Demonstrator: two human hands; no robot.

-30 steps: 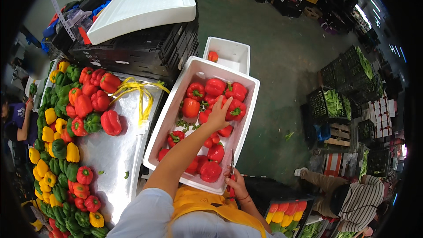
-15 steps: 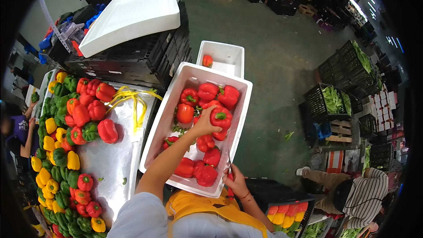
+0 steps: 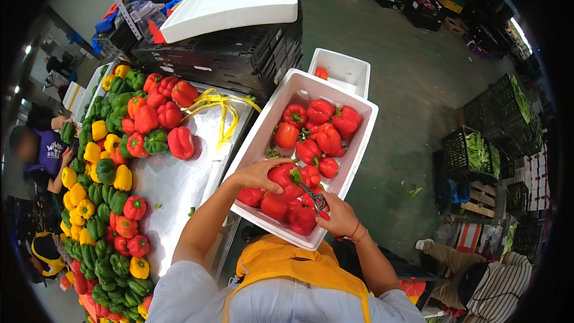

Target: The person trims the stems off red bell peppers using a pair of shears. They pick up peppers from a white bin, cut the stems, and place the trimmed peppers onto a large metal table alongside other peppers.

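Observation:
My left hand [image 3: 258, 176] is closed around a red bell pepper [image 3: 281, 184] above the near part of a white foam box [image 3: 362, 154]. The pepper's green stem points toward my right hand [image 3: 339, 215], which grips red-handled snips [image 3: 318, 200]. The snips' metal blades reach up to the stem; whether they touch it is too small to tell. Several more red bell peppers [image 3: 328, 139] lie in the box around and beneath my hands, with loose green stem bits beside them.
Left of the box, a metal table [image 3: 179, 185] bears heaped red, green and yellow peppers and yellow straps [image 3: 226, 113]. A smaller foam box [image 3: 350, 72] adjoins the far end. Black crates [image 3: 239, 60] carry a foam lid [image 3: 233, 0]. People work at left and lower right.
My left hand has drawn a pepper back from the middle of the box toward me. My right hand has come up from the box's near rim, bringing the snips to the stem. The view has shifted.

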